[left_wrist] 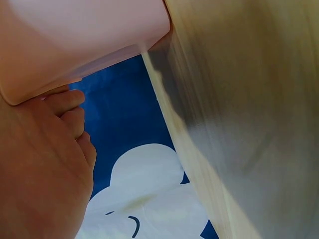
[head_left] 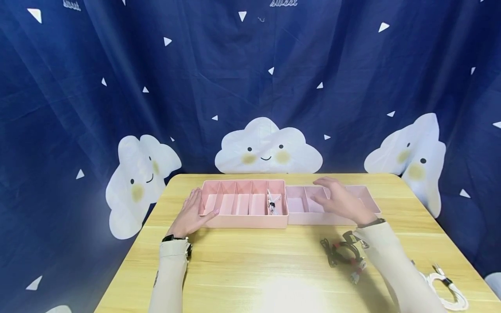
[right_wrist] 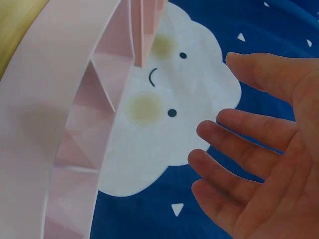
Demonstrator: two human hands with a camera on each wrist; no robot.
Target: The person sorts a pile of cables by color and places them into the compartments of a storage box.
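Observation:
My left hand (head_left: pixel 190 216) rests against the left end of a pink divided box (head_left: pixel 242 222), its fingers along the side and its thumb at the front rim. A bundled white cable (head_left: pixel 272 205) with a dark tie stands in that box's rightmost compartment. In the left wrist view, the hand (left_wrist: pixel 45 164) lies right at the box's wall (left_wrist: pixel 84 40). Over a paler lilac-pink divided box (head_left: pixel 313 218), my right hand (head_left: pixel 340 202) hovers with fingers spread and slightly bent. The right wrist view shows nothing in that hand (right_wrist: pixel 259 154).
Black cables (head_left: pixel 332 256) with red ties lie on the wooden table (head_left: pixel 242 261), in front of the lilac-pink box. A coiled white cable (head_left: pixel 455 290) lies near the front right, beside my right forearm. Behind the table hangs a blue curtain (head_left: pixel 219 95) with clouds.

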